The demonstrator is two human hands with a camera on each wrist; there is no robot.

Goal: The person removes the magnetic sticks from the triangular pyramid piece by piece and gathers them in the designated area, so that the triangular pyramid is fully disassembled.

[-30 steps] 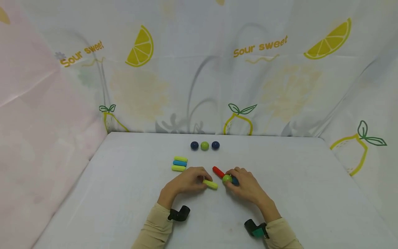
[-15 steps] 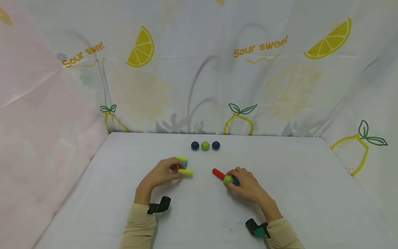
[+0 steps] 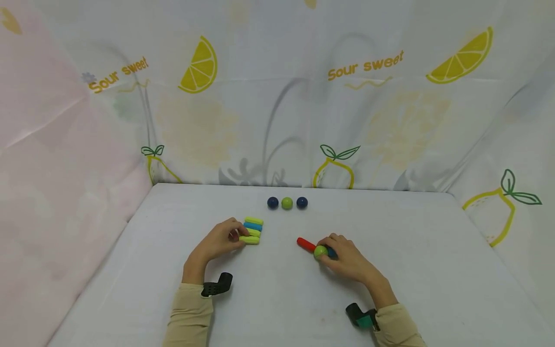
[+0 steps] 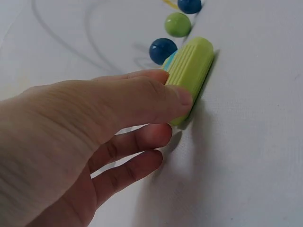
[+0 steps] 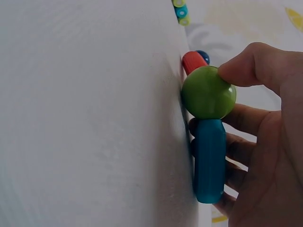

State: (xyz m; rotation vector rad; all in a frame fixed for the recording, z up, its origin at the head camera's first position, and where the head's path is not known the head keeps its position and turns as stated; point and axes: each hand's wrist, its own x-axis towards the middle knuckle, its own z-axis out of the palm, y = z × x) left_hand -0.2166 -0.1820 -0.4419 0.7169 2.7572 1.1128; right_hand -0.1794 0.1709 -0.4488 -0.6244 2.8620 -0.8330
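A: Left hand (image 3: 218, 241), fingers: what do they hold?
B: The thumb and curled fingers (image 4: 176, 97) pinch the near end of a lime stick (image 3: 249, 239). That stick lies flat on the table (image 3: 277, 294), the nearest of a row of four.

A: The row, in order?
B: From the hand outward: the lime stick, a second lime stick (image 3: 254, 232) touching it, a blue stick (image 3: 253, 225), then a far lime stick (image 3: 254, 220). All lie side by side, parallel, left of the table's middle.

A: Right hand (image 3: 347, 260), fingers?
B: Curled. The thumb (image 5: 248, 66) presses on a green ball (image 3: 321, 251), and the other fingers lie around a teal stick (image 5: 209, 158) whose end meets the ball. Both rest on the table.

A: What else joins the ball?
B: A red stick (image 3: 305, 244), touching the ball's far left side and pointing away toward the row. In the wrist view only its rounded end shows behind the ball.

A: Beyond the hands?
B: Three balls in a line near the table's back edge: a navy ball (image 3: 272, 203), a lime ball (image 3: 287, 203), and another navy ball (image 3: 302, 203), close together, well apart from both hands. A lemon-print cloth (image 3: 277, 96) hangs behind. A dark wrist camera (image 3: 217, 286) sits by the left cuff.
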